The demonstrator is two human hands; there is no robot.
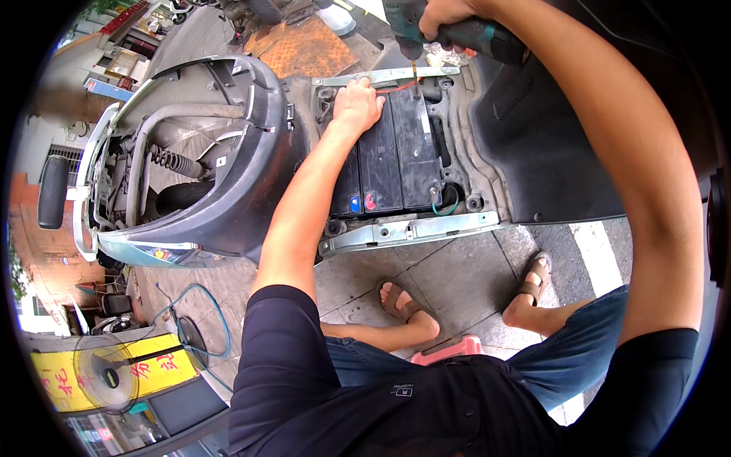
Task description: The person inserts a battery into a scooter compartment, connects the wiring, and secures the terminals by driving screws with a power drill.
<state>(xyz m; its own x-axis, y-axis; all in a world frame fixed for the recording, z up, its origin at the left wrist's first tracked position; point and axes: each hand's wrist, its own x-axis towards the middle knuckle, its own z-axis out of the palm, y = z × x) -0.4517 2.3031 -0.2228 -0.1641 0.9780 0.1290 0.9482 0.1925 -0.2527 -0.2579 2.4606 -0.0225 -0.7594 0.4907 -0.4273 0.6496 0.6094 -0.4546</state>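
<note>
A cordless drill (407, 29), teal and black, is gripped in my right hand (448, 17) at the top of the view. Its long thin bit (415, 70) points down at the far end of the black batteries (382, 156). These lie side by side in the scooter's floor bay. Over their far end, my left hand (356, 107) is closed with bent fingers; what they hold, if anything, is hidden. A red wire (397, 89) runs from beside that hand toward the bit. Coloured terminals show at the batteries' near end.
Metal rails (411, 230) border the bay. To the left stands the scooter's front body (266, 160), with an exposed spring; a dark seat panel (563, 145) is to the right. A pink stool (449, 350) is below me. A fan (108, 373) and blue hose (205, 289) lie lower left.
</note>
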